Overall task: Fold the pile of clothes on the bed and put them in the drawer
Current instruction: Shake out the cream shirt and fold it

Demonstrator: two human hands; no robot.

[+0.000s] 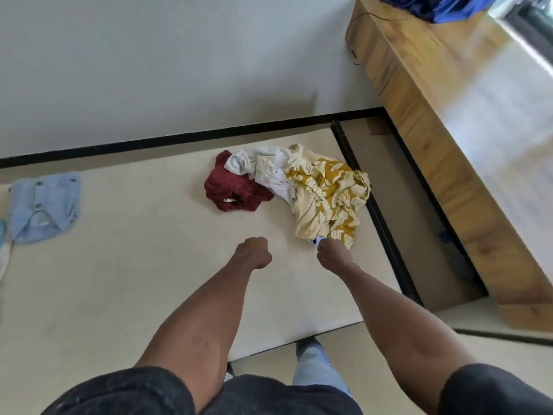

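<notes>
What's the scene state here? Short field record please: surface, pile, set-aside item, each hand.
surface: cream mattress on the bed
pile: maroon garment, white garment, mustard-and-cream patterned garment, all crumpled together near the far right edge
set-aside: light blue buttoned garment, lying far left
left hand: fist, holds nothing
right hand: grips the near edge of the pile

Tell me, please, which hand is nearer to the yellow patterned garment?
The right hand is nearer: it sits at the lower edge of the yellow patterned garment, seemingly gripping cloth there. The left hand is curled over bare mattress, apart from the garment.
</notes>
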